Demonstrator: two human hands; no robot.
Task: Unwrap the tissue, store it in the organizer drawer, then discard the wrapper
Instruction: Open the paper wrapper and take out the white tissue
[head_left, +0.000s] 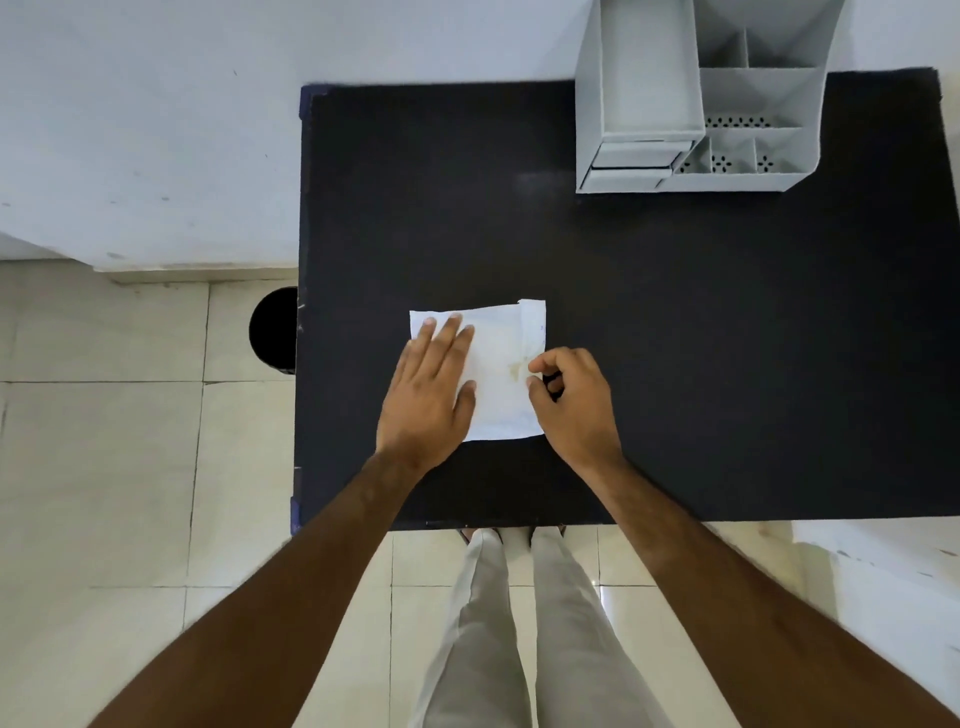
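A flat white wrapped tissue packet (501, 364) lies on the black table (675, 338), near its front left. My left hand (431, 395) rests flat on the packet's left part, fingers spread and pressing down. My right hand (571, 400) is at the packet's right edge, thumb and forefinger pinched on the wrapper's rim there. A narrow flap of wrapper shows along the packet's right side. The grey organizer (701, 98) stands at the table's back right; its small drawers (631, 166) face front at the lower left and look shut.
A dark round bin (274, 330) sits on the tiled floor just left of the table. A white wall runs behind the table. My legs stand at the table's front edge. The organizer has an open tray on top and several open compartments.
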